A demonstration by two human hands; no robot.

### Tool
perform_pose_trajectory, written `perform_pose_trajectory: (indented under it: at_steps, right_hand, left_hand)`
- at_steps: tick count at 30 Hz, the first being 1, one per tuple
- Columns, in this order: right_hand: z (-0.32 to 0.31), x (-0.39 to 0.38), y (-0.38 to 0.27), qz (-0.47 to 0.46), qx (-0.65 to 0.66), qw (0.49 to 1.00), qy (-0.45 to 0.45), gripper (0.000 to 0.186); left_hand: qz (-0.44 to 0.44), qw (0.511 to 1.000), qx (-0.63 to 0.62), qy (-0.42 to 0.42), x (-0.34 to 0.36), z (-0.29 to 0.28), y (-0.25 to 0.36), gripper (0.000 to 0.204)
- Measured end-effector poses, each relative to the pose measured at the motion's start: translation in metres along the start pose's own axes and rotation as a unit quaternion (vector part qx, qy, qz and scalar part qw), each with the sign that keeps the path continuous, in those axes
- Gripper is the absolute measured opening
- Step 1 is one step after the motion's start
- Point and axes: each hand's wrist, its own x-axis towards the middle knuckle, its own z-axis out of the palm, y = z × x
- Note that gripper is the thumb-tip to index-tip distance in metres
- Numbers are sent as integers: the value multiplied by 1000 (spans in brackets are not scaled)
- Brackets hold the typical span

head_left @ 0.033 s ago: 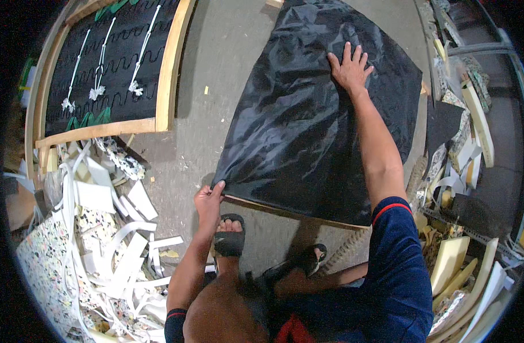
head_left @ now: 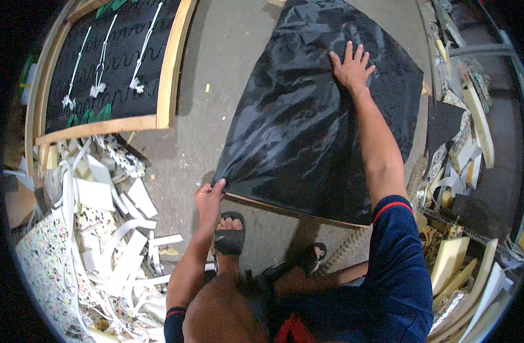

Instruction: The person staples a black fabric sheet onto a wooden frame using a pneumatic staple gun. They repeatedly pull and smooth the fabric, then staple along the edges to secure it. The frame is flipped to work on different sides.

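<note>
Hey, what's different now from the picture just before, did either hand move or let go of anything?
No visible change: nothing was taken hold of or let go. The left hand still pinches the near-left corner of the black sheet, the right hand still lies spread on it, and the wooden frame stays put.

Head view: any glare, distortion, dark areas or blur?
Head view: sheen on the black sheet, along its creases; wooden frame bowed by the fisheye; corners black; shadow on the floor beside the frame; right hand clear, no obvious motion blur.
</note>
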Motion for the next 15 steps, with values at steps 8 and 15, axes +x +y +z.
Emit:
perform_pose_trajectory:
  at_steps: [8, 15]
  right_hand:
    - [-6, 10, -14, 31, -42, 997, -52, 77]
    - [-2, 15, -13, 33, -53, 998, -31, 77]
  left_hand:
    - [-14, 994, -64, -89, 10, -9, -5, 19]
    - [-41, 991, -82, -102, 10, -11, -5, 10]
